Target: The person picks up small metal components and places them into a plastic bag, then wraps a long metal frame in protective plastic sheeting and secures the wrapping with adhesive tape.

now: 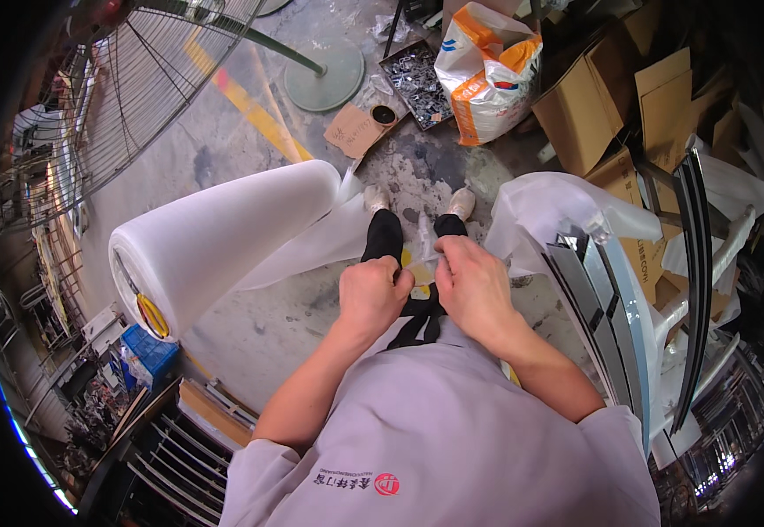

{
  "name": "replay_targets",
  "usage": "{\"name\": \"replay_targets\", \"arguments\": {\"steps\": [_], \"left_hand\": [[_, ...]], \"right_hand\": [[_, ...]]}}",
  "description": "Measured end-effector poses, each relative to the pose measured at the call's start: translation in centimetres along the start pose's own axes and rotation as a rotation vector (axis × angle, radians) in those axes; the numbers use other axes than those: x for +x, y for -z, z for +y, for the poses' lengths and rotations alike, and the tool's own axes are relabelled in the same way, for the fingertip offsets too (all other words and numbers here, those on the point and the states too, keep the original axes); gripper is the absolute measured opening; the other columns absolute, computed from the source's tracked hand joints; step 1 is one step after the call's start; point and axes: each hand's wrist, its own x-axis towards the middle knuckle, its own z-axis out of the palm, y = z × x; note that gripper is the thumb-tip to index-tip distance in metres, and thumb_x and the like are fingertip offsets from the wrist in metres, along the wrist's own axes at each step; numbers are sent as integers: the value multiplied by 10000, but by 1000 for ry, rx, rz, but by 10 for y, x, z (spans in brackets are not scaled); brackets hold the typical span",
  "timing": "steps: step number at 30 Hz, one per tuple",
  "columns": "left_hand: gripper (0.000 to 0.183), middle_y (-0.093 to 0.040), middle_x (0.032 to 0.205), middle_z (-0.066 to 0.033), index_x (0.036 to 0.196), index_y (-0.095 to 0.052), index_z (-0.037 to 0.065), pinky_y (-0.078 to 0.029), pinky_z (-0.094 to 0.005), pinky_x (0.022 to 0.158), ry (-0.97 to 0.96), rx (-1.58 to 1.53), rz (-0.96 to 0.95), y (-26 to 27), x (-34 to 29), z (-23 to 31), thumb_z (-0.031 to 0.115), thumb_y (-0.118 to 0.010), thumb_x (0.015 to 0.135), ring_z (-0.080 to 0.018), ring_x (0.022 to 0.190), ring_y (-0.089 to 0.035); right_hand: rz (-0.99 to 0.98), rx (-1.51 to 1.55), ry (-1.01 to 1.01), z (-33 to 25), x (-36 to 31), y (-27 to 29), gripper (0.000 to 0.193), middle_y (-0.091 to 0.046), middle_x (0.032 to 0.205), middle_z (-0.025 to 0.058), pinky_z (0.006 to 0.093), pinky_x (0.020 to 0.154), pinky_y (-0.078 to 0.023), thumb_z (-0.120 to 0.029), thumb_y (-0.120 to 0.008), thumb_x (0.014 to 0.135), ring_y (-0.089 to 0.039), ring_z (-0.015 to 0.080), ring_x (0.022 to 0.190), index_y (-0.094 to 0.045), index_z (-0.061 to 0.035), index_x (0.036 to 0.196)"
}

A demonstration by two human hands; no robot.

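Observation:
My left hand [373, 293] and my right hand [472, 285] are both closed, held close together in front of my waist. A thin see-through strip of plastic [423, 266] appears to stretch between their fingers; its exact kind is hard to make out. Below the hands, yellow patches [420, 292] show between my legs, partly hidden. To the left lies a big roll of white foam sheet [224, 233], with its loose end [316, 246] trailing toward my feet. Dark and grey metal profiles [594, 303] lean at the right, beside a draped white foam sheet [566, 211].
A floor fan's wire cage [149, 97] and round base [325, 77] stand far left. Ahead are a tray of small metal parts [415, 81], a white-and-orange sack [492, 83] and a cardboard piece [356, 132]. Cardboard boxes [580, 119] crowd the far right. A blue crate [149, 351] sits left.

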Motion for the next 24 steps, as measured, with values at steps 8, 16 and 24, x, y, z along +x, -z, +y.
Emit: {"name": "replay_targets", "arguments": {"steps": [8,16,24], "left_hand": [[203,-637,696,-226,733,-682,10,-514,-473,615,19,-135,-116,-38,55,-87,193,-701,820,-414,657,-647],[229,-565,666,-264,724,-627,-35,-455,-436,557,184,-375,-119,-134,144,-223,142,-656,866,-374,547,-556],[325,-371,601,-142,668,-431,-11,-333,-377,521,335,-588,80,-278,140,-348,58,-652,895,-228,532,-378]], "right_hand": [[-86,-80,-141,20,52,-76,172,-665,953,182,501,744,-545,-71,-630,857,-665,407,869,-601,-25,1020],[-233,-59,-192,115,156,-213,170,-669,886,183,467,700,-522,-86,-685,838,-660,393,797,-638,-11,982],[-132,-71,-297,334,329,-451,399,-672,1037,234,467,828,-524,-303,-742,898,-653,400,957,-632,15,1112]]}}
